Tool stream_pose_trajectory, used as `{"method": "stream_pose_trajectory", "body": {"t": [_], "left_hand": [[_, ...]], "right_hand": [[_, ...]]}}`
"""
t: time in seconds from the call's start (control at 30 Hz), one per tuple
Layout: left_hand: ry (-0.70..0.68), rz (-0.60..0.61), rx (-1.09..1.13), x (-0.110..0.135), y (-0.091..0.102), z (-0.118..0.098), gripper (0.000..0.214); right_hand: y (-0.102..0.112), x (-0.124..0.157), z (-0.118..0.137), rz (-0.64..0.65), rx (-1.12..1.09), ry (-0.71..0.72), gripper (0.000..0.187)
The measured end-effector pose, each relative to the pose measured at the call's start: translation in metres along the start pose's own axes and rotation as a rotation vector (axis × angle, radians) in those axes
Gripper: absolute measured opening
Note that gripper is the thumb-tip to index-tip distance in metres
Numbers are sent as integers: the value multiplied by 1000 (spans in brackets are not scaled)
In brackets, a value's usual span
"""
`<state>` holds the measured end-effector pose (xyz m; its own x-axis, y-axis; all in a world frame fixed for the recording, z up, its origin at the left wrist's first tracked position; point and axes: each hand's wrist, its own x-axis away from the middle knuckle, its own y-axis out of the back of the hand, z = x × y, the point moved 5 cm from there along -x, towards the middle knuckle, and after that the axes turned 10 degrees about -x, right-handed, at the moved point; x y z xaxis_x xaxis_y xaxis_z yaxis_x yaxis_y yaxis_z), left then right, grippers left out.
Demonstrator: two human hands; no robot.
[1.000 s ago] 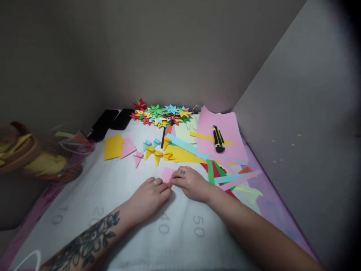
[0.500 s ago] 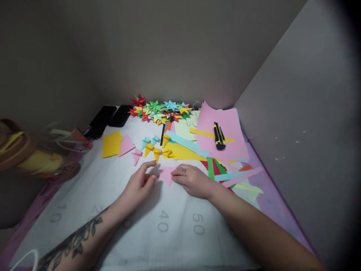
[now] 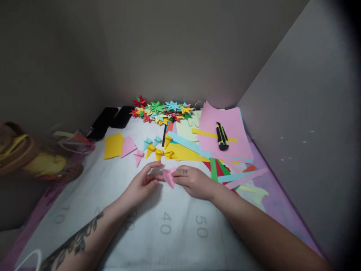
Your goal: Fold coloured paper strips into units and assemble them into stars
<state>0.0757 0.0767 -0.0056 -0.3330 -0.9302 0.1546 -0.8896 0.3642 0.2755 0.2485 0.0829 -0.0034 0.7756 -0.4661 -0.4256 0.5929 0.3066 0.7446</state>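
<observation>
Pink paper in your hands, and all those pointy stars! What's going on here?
A person's right hand holds a small piece of folded pink paper at its right side. The left hand is at its left side, thumb and index finger apart; a fingertip seems to touch it. Just beyond lie small folded blue, yellow and pink paper pieces. Farther back is a pile of colourful pointed paper stars.
</observation>
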Motion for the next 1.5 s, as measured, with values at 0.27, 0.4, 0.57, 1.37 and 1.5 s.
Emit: {"method": "stream_pose_trajectory", "body": {"t": [0.27,0.4,0.57,1.37,1.5], "left_hand": [[-521,-6,-792,-5,-7,-6,20],[-531,5,-913,-10,-5,-10,15],[-463,72,-864,-17,-6,-17,17],[-249,-69,-899,-31,-15,-17,10],[-244,-74,-909,-31,-15,-18,10]], "right_hand": [[-2,0,2,37,0,-16,31],[-4,0,4,91,75,-10,22],[-4,-2,9,109,83,-13,18],[-6,6,4,117,-45,-7,29],[-6,6,4,99,-43,-1,29]]}}
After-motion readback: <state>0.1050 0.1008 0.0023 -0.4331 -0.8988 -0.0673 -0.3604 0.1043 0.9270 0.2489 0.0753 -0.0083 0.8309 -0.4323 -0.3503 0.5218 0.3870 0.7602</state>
